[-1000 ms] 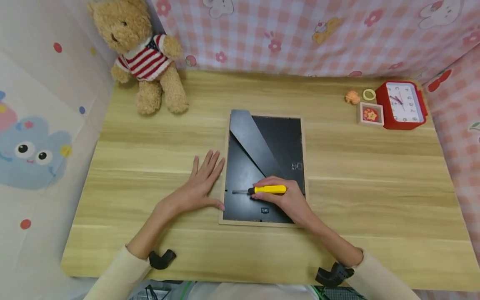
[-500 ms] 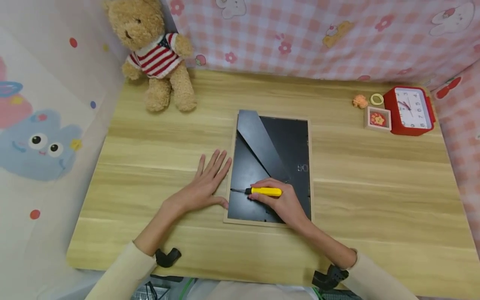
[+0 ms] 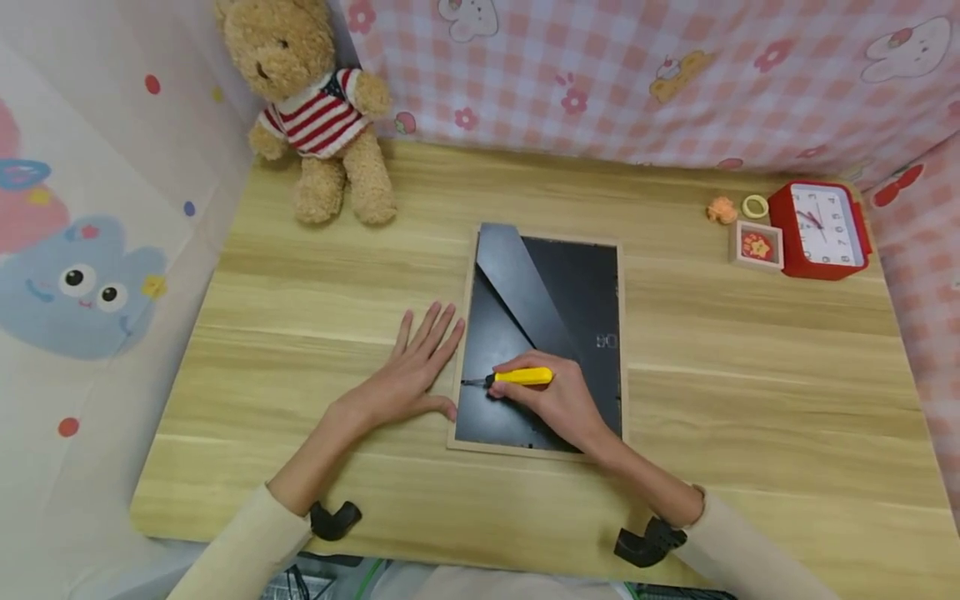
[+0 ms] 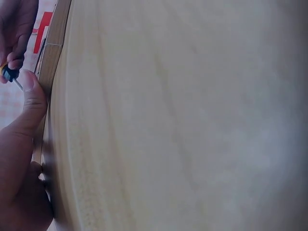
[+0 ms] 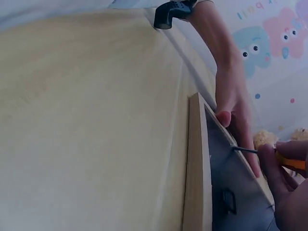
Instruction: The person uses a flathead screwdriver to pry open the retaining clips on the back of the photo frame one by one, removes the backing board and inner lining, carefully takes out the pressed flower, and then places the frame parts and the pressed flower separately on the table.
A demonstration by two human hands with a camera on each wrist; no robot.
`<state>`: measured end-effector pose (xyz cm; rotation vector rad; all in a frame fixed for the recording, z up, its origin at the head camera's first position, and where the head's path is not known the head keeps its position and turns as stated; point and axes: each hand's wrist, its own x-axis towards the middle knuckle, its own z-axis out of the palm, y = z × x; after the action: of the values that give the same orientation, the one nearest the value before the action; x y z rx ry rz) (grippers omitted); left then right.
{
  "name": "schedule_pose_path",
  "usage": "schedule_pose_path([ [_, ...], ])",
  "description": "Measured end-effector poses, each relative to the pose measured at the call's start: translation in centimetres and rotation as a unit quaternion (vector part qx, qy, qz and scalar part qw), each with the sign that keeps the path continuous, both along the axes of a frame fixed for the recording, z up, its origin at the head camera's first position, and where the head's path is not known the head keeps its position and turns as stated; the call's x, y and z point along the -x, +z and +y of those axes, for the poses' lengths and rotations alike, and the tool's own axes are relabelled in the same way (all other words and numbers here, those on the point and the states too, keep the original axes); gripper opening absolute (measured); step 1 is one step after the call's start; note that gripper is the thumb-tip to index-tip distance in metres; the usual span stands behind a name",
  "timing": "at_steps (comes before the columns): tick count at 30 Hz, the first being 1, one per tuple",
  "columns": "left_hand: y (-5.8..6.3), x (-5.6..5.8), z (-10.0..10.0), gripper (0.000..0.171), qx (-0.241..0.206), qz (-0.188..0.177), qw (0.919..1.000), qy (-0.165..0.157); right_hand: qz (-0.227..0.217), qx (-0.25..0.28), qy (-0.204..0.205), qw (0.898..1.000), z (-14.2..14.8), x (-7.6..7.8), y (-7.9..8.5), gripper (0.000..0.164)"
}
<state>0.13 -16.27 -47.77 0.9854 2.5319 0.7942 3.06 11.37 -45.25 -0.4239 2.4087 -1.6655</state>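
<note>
A picture frame [image 3: 625, 358] with a thin light-wood rim lies face down on the table, its black backing [image 3: 577, 267] upward. The backing's dark stand flap [image 3: 521, 279] slants across it. My right hand [image 3: 558, 404] grips a screwdriver [image 3: 525, 377] by its yellow handle, with the shaft pointing left. Its tip meets the backing at the left rim, near a small dark tab, as the right wrist view also shows. My left hand [image 3: 408, 375] lies with fingers spread beside that rim, thumb touching the frame. A small hanger [image 5: 229, 201] shows on the backing in the right wrist view.
A teddy bear [image 3: 322, 125] in a striped shirt sits at the back left of the wooden table [image 3: 300, 275]. At the back right stand a red clock [image 3: 821, 229], a small square box [image 3: 756, 246], a pale ring [image 3: 754, 207] and an orange trinket [image 3: 722, 210].
The screwdriver has moved left across the backing, so its tip now reaches the left rim. My left hand keeps its place beside the frame. The head view has shifted slightly.
</note>
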Motion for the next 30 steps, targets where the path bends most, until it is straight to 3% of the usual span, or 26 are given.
schedule_pose_path([
  [7, -0.2, 0.0, -0.1, 0.131, -0.005, 0.008, 0.9999, -0.005, 0.067, -0.056, 0.069, 0.994, -1.4, 1.4, 2.1, 0.016],
  [12, -0.3, 0.0, -0.4, 0.128, -0.018, 0.012, 0.9997, -0.011, 0.068, -0.101, 0.117, 0.986, -2.9, 2.6, 3.8, 0.014],
  [19, -0.3, 0.0, -0.4, 0.128, -0.028, 0.010, 0.9995, -0.014, 0.116, -0.167, 0.168, 0.965, -4.6, 4.0, 4.8, 0.006],
  [23, -0.6, 0.0, -0.4, 0.129, -0.037, 0.005, 0.9992, -0.012, 0.102, -0.183, 0.198, 0.958, -4.5, 4.4, 5.6, 0.010],
  [26, -0.5, -0.4, -0.2, 0.129, -0.029, 0.003, 0.9996, 0.001, 0.102, -0.160, 0.185, 0.964, -3.2, 4.8, 6.9, 0.012],
  [30, 0.1, -1.7, 0.1, 0.122, -0.026, -0.008, 0.9995, 0.014, 0.141, -0.099, 0.100, 0.980, 0.9, 6.2, 8.5, 0.011],
])
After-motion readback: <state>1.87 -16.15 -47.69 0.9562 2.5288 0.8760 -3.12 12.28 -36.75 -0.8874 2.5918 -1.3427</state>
